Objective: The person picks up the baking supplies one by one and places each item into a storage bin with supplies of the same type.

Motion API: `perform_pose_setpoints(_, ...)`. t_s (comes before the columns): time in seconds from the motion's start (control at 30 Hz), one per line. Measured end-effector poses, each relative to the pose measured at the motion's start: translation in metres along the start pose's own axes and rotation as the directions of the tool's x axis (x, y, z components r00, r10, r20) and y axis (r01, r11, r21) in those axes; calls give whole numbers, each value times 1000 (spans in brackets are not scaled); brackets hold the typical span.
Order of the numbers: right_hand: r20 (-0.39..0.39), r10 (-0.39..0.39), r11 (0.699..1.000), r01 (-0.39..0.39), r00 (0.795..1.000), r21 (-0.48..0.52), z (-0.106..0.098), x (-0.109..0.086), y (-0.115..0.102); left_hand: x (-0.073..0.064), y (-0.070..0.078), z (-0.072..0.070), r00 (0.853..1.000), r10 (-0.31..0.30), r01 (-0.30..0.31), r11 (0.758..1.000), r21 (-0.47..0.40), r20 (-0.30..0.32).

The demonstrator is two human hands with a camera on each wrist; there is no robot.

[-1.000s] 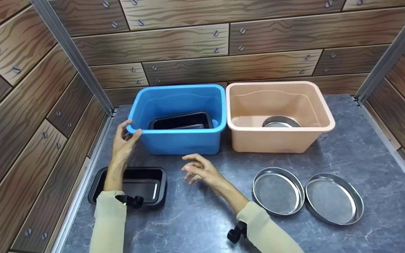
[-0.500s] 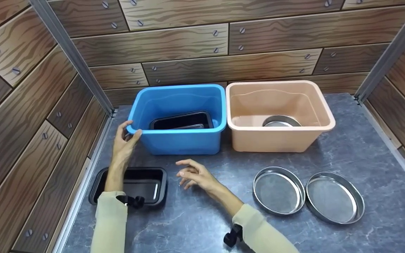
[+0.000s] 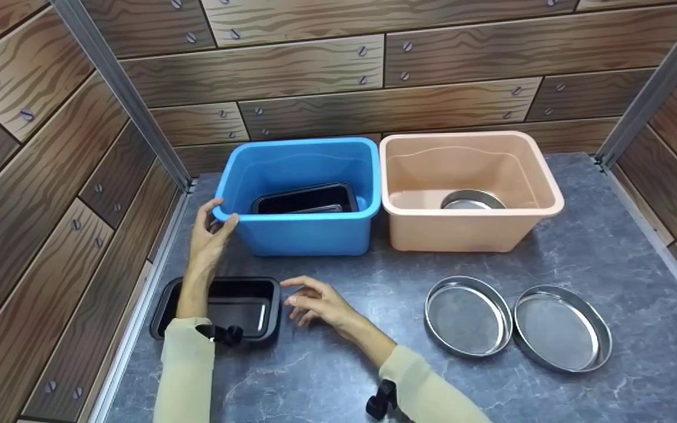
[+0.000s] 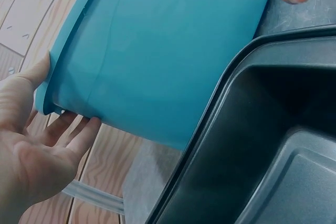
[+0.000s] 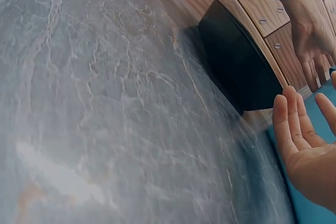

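Observation:
My left hand (image 3: 206, 244) grips the front left corner of the blue tub (image 3: 303, 236), thumb on the rim and fingers around the outer side, as the left wrist view also shows. Inside that tub lies a dark loaf pan (image 3: 335, 195). Below my left wrist another black loaf pan (image 3: 244, 314) sits on the table, partly hidden by the forearm. Beside its right edge hovers my right hand (image 3: 324, 305), fingers loosely bent and holding nothing. In the right wrist view, the fingers (image 5: 294, 124) reach toward the pan's dark outer side (image 5: 236, 56).
A peach tub (image 3: 450, 232) stands against the blue one, with a round metal pan (image 3: 473, 201) inside. Two round cake pans (image 3: 468, 317) lie side by side on the right of the grey marbled table (image 3: 315, 376). Wood-patterned walls (image 3: 315, 64) enclose the back and sides.
My right hand has moved left and slightly down, from in front of the blue tub to the loaf pan's right edge. My left hand keeps its grip on the tub.

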State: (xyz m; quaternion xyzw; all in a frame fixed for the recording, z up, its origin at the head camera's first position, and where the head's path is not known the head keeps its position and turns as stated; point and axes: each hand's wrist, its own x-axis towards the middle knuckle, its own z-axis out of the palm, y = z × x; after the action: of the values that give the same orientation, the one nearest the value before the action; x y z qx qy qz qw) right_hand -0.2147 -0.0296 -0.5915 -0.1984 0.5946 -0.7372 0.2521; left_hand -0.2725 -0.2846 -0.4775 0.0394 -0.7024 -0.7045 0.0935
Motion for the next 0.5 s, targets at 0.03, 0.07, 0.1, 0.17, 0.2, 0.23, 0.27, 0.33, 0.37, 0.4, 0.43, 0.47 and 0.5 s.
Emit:
perform_pose_setpoints(0.03,3,4,1000,-4,1000,2,2,0,1,0,0,0,1000,-2,2,1000,2,0)
perform_pose_setpoints(0.07,5,6,1000,-6,1000,3,3,1,1,0,-1,0,1000,-4,4,1000,6,-1)
perform_pose_setpoints(0.1,7,9,1000,-9,1000,3,5,1,2,0,-1,0,1000,-5,5,1000,9,0)
perform_pose_setpoints(0.17,10,16,1000,-16,1000,3,8,2,4,1,-1,-1,1000,-11,11,1000,16,1)
perform_pose_setpoints(0.2,12,20,1000,-20,1000,4,10,2,5,1,-2,-1,1000,-14,14,1000,16,1)
perform_pose_setpoints(0.23,13,24,1000,-24,1000,3,11,2,6,1,-2,-1,1000,-18,18,1000,19,2)
perform_pose_setpoints(0.27,12,25,1000,-26,1000,4,13,3,7,1,-2,-1,1000,-19,19,1000,19,2)
perform_pose_setpoints(0.33,9,32,999,-32,999,9,15,3,8,2,-3,-1,1000,-19,19,1000,17,6)
perform_pose_setpoints(0.37,7,35,999,-35,999,12,15,4,9,2,-3,-1,1000,-19,19,1000,20,6)
perform_pose_setpoints(0.4,5,37,999,-37,999,12,16,4,9,2,-3,-1,1000,-18,18,1000,22,7)
perform_pose_setpoints(0.43,4,40,999,-40,999,11,16,4,10,2,-3,-2,1000,-17,17,1000,26,6)
perform_pose_setpoints(0.47,3,44,999,-44,999,10,16,5,11,2,-3,-2,1000,-14,14,1000,28,6)
perform_pose_setpoints(0.5,5,49,999,-49,999,7,16,5,11,2,-3,-2,1000,-13,13,999,33,6)
